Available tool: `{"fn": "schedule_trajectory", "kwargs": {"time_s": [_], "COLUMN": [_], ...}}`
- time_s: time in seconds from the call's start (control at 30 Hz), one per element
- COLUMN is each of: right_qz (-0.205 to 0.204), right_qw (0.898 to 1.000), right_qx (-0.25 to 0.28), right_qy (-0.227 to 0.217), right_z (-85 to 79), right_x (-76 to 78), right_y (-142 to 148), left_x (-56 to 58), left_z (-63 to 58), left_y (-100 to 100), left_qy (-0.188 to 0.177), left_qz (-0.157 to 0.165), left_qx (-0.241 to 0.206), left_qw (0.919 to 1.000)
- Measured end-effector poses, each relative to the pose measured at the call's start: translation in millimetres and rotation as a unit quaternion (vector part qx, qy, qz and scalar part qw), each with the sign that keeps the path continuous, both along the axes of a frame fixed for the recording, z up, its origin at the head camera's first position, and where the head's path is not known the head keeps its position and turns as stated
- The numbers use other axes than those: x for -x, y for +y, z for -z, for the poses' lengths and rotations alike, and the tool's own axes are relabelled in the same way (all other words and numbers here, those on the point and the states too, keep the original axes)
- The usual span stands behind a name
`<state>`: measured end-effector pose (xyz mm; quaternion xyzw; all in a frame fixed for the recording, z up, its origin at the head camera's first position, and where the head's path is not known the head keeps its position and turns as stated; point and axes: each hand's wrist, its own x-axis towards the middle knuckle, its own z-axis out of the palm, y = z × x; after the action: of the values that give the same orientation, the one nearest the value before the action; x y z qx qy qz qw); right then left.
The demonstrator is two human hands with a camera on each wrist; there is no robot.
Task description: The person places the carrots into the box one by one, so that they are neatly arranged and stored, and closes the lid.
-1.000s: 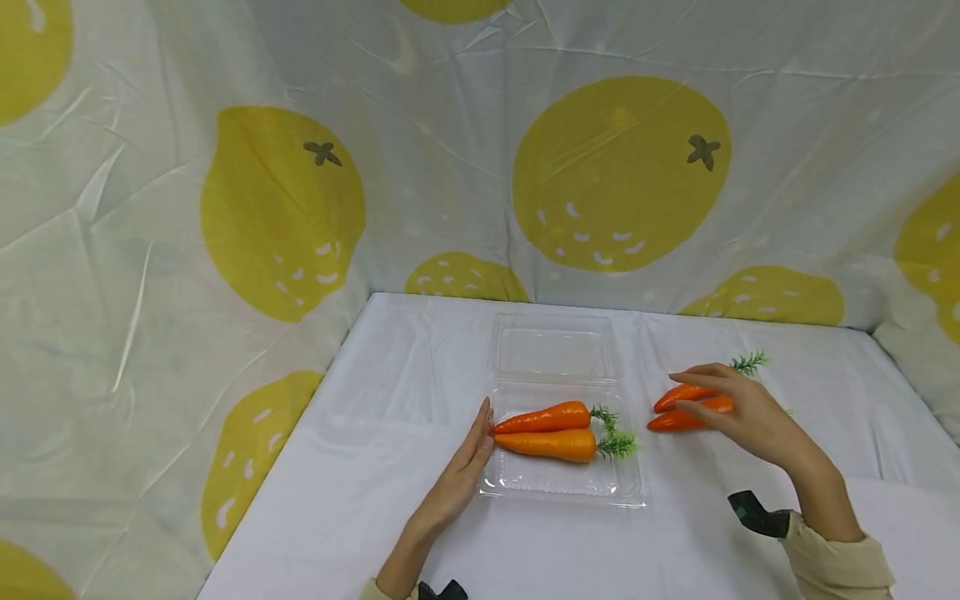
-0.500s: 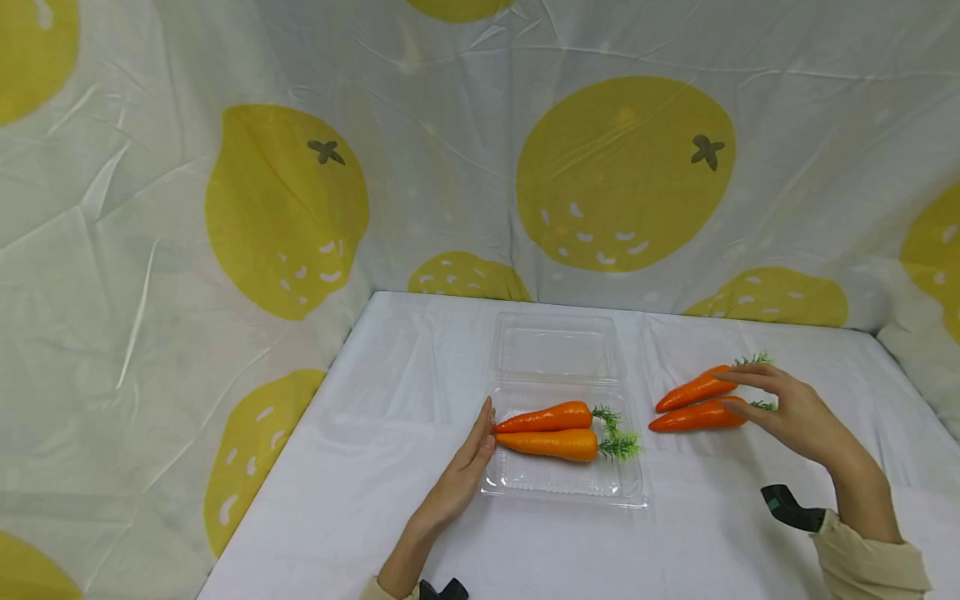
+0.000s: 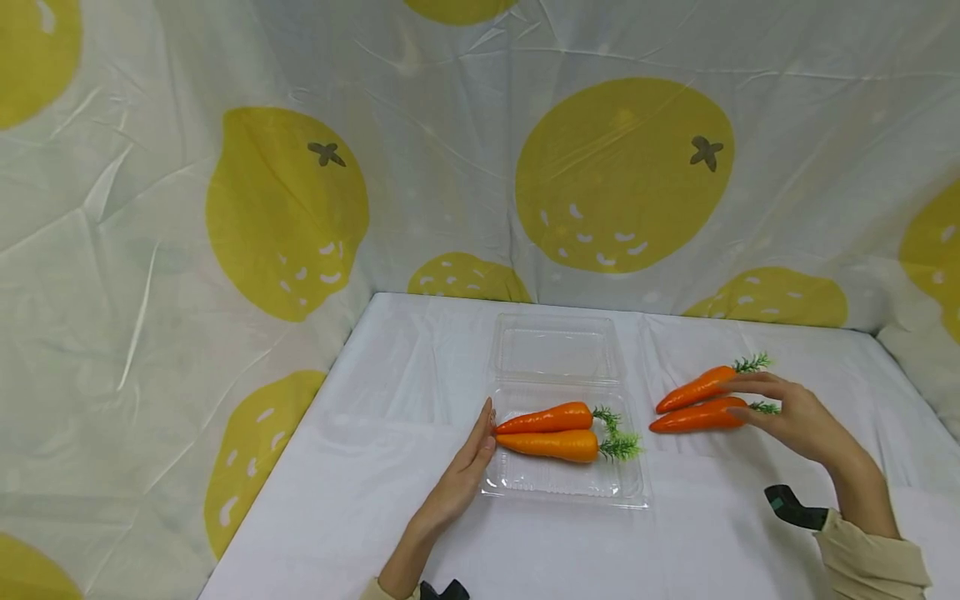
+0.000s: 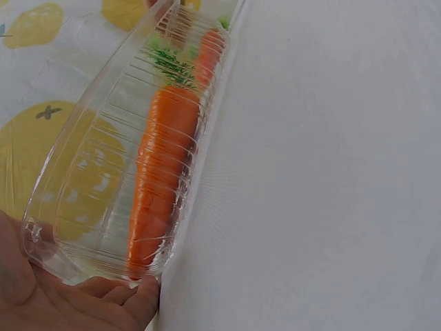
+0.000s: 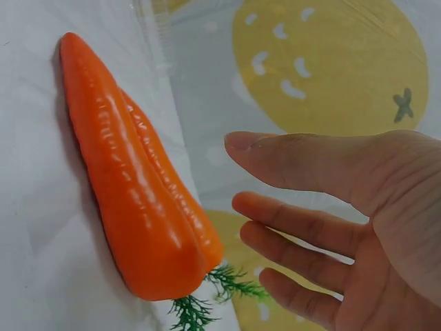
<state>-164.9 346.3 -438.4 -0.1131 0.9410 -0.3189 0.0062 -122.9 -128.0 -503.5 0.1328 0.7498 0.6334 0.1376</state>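
Note:
A clear plastic clamshell box (image 3: 566, 483) lies with its lid (image 3: 557, 350) folded back. Inside its base, two orange carrots with green tops lie side by side, a redder one (image 3: 551, 417) behind a lighter one (image 3: 555, 445). My left hand (image 3: 459, 483) rests with straight fingers against the box's left wall; the left wrist view shows the fingertips at its end. To the right, two more carrots lie on the cloth, a rear one (image 3: 693, 389) and a front one (image 5: 134, 193). Just above their leafy ends hovers my right hand (image 3: 802, 421), thumb and fingers apart, holding nothing.
A white cloth (image 3: 360, 500) covers the table. Behind and to the left hangs a pale curtain (image 3: 442, 167) with a yellow lemon print. A dark wrist strap piece (image 3: 795, 510) juts out below the right wrist.
My right hand has moved right, from over the middle of the two loose carrots to their leafy ends, and then barely shifted. The left hand and the box have stayed put.

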Motion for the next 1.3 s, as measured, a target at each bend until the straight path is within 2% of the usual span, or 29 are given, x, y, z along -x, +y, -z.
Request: {"fn": "schedule_trajectory", "kwargs": {"time_s": [0.27, 0.47, 0.83, 1.3], "right_qz": [-0.021, -0.011, -0.007, -0.031], "right_qw": [1.0, 1.0, 0.999, 0.999], "right_qx": [-0.006, -0.014, -0.021, -0.029], "right_qy": [-0.001, -0.022, -0.032, 0.011], "right_z": [8.6, 11.8, 23.6, 33.7], "right_x": [4.5, 6.3, 10.6, 14.4], "right_y": [-2, -6, -10, -7], "left_x": [0.4, 0.5, 1.1, 0.0], "left_z": [0.3, 1.1, 3.0, 1.5], "left_y": [0, 0, 0, 0], "left_qy": [0.001, 0.003, 0.005, 0.0], "left_qz": [0.001, 0.001, -0.001, 0.0], "left_qx": [-0.006, -0.005, 0.004, 0.007], "left_qw": [1.0, 1.0, 1.0, 1.0]}}
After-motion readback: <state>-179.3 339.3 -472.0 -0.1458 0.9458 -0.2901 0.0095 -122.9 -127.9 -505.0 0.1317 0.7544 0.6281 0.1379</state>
